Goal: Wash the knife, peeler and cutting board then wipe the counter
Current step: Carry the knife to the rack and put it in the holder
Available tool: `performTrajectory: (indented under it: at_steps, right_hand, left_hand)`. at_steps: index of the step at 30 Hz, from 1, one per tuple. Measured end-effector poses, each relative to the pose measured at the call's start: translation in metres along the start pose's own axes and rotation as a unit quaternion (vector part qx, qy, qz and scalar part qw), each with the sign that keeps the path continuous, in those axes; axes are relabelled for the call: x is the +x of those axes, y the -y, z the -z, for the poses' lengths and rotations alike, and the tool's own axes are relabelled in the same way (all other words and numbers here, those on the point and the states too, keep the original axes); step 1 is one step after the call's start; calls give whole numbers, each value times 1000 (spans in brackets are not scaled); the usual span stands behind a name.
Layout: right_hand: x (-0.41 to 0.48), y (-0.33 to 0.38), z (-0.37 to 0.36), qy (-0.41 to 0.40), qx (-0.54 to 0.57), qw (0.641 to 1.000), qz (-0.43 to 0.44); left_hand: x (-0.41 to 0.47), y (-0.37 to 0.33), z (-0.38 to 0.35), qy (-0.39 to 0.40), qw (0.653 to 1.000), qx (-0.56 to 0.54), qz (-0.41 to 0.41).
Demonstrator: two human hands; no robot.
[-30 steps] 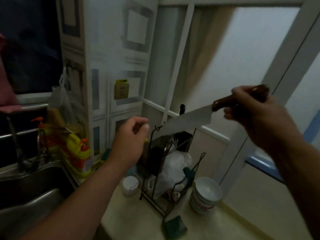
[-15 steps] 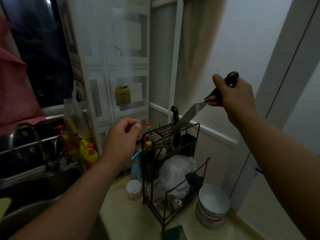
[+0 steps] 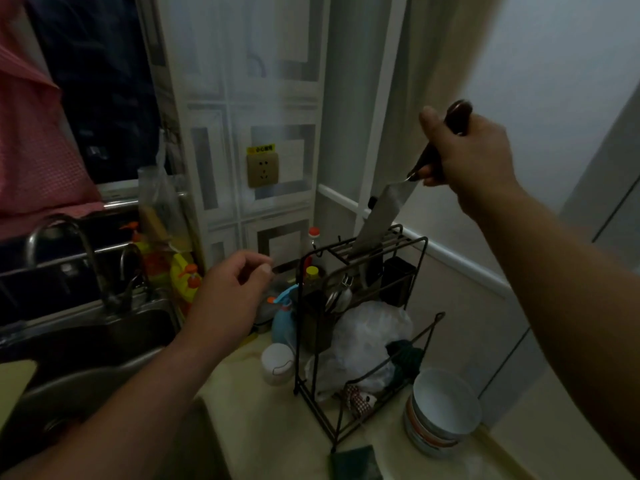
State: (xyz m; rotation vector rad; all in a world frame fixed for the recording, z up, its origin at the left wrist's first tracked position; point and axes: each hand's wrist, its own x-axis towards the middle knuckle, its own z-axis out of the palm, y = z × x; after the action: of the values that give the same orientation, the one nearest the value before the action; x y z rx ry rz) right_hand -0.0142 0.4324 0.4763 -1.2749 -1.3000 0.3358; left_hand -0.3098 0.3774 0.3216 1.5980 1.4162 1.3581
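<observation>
My right hand grips the dark wooden handle of a broad-bladed knife. The blade points down and its tip sits among the top slots of a black wire rack on the counter. Another knife's black handle shows just behind the blade. My left hand hovers left of the rack with loosely curled fingers, holding nothing. A corner of a pale cutting board shows at the left edge, over the steel sink. No peeler can be made out.
A faucet and soap bottles stand behind the sink. Stacked white bowls, a white jar, a blue spray bottle, a plastic bag and a dark green sponge crowd the counter around the rack.
My right hand has swung the knife from nearly level to steeply tip-down and lowered the blade into the rack's top slots. My left hand stayed hovering left of the rack.
</observation>
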Motion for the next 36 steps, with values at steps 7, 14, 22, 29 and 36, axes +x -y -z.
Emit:
performTrajectory:
  at_steps: [7,14,22,29,36]
  right_hand:
    - [2,8,8,-11,-25,999,21]
    - [-3,-3,-14,39,-106,994,0]
    - [8,-16,-18,70,-260,962,-35]
    - [-40,-46,30,135,-211,967,-50]
    - [-91,-115,62,137,-237,954,-126]
  left_hand:
    - [27,-39,-25,23,997,19,-68]
    - [82,-131,-73,127,972,63,-188]
    - [122,-148,-127,216,926,239,-199]
    - [138,-112,-136,196,936,268,-122]
    - [132,-82,-146,208,925,305,-95]
